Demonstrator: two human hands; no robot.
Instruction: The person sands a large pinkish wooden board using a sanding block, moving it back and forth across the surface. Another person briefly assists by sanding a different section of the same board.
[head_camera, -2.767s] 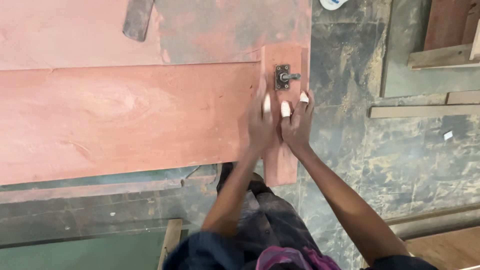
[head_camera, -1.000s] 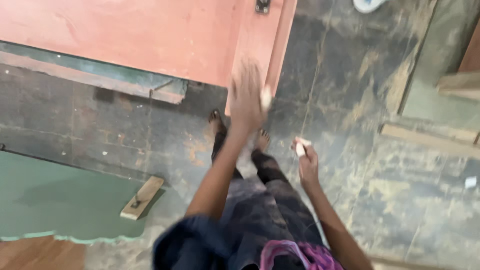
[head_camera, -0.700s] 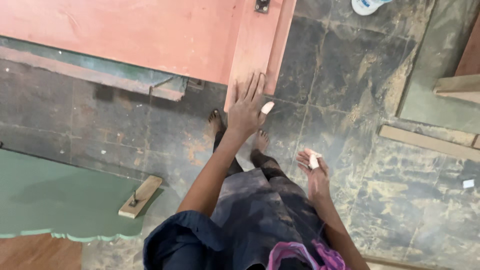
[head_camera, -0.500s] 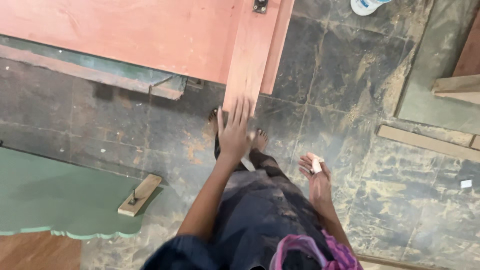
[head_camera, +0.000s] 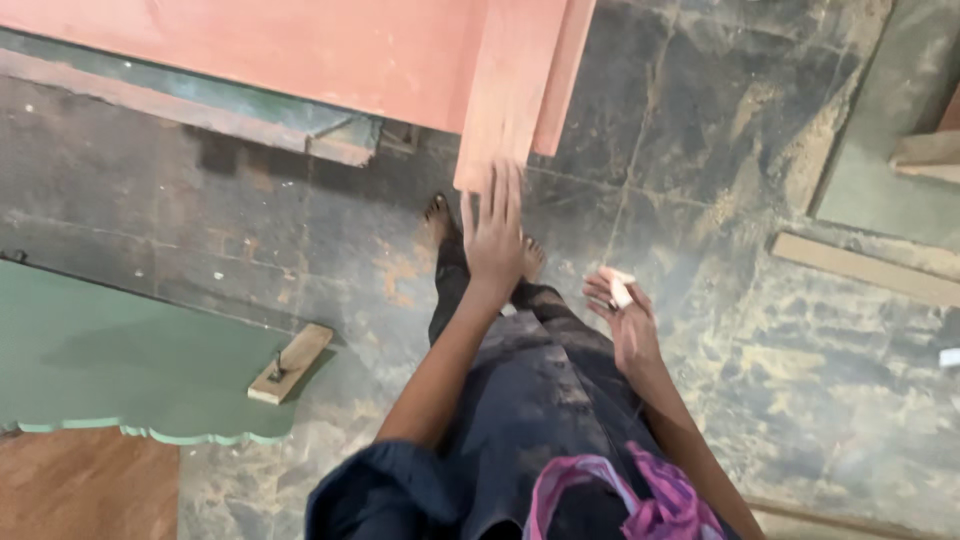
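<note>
Dusty stone floor (head_camera: 700, 130), left hand (head_camera: 495, 240) spread open below red wooden panel (head_camera: 505, 90), right hand (head_camera: 625, 320) pinching small white piece (head_camera: 620, 290).

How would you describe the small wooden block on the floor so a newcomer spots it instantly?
Start at the green panel at left. On its right edge lies the wooden block, short, pale, with a dark metal fitting on top, unlike the long bare strips at far right.

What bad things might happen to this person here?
The feet look bare on a dusty floor and stand right under the end of the red board, so a slip of the board might hit the toes. A small wood block with a metal piece lies close by; stepping on it could hurt.
</note>
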